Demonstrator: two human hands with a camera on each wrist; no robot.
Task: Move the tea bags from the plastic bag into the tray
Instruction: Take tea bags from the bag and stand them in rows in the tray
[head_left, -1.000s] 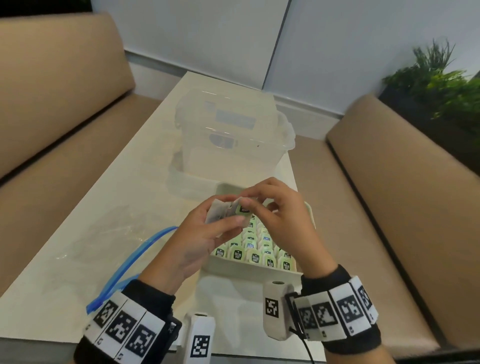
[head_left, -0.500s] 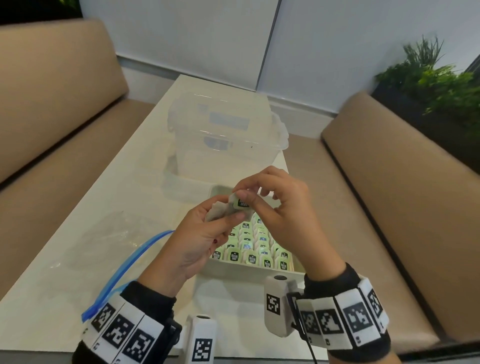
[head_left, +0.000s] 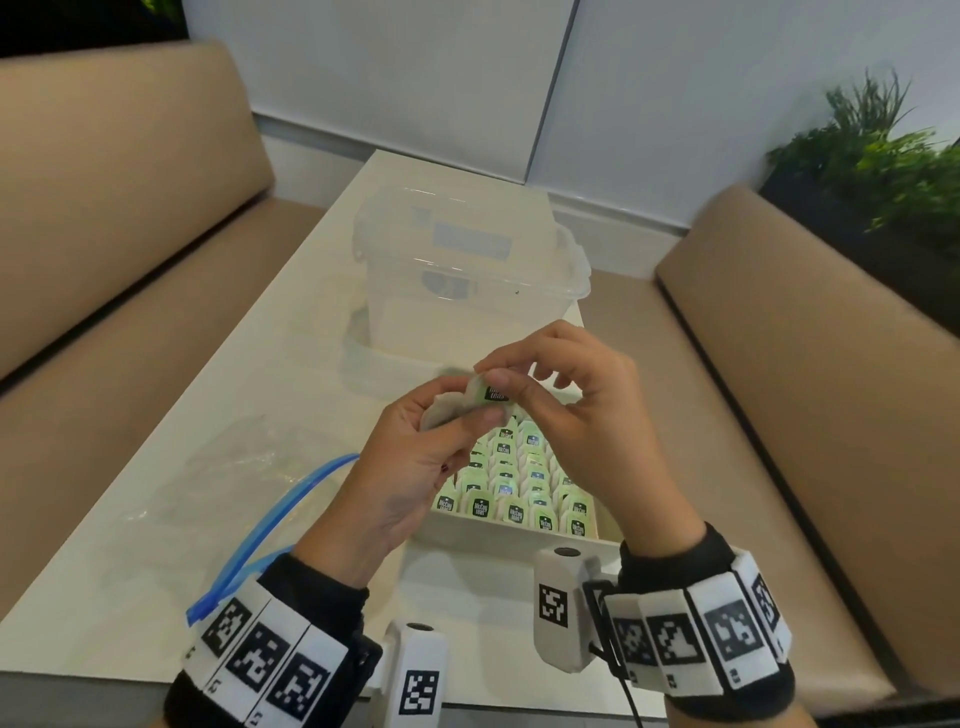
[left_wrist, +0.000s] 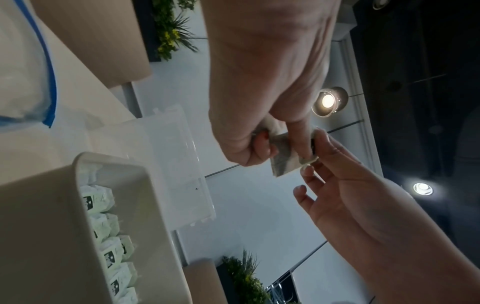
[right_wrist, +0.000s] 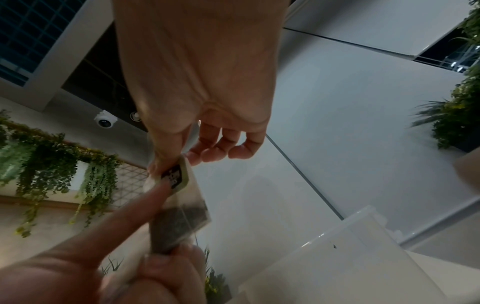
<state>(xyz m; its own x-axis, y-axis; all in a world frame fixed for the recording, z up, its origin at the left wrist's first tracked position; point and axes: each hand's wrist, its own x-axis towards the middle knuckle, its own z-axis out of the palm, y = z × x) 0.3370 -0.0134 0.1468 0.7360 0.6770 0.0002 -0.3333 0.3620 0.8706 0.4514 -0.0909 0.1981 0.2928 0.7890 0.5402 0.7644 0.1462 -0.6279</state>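
Above the white tray both hands meet on a small bundle of tea bags. My left hand grips the bundle from below, thumb across it. With thumb and forefinger my right hand pinches the green-and-black tag of the top tea bag. From the right wrist view the tag and the translucent bag show clearly. Rows of tagged tea bags fill the tray. The clear plastic bag with a blue zip lies flat on the table to the left.
A clear plastic box stands on its lid just behind the tray. The pale table runs between two tan benches. A dark planter with green plants sits behind the right bench.
Both hands have risen slightly with the bundle and stay over the tray's far end. The right thumb and forefinger have shifted onto the top tea bag's tag.
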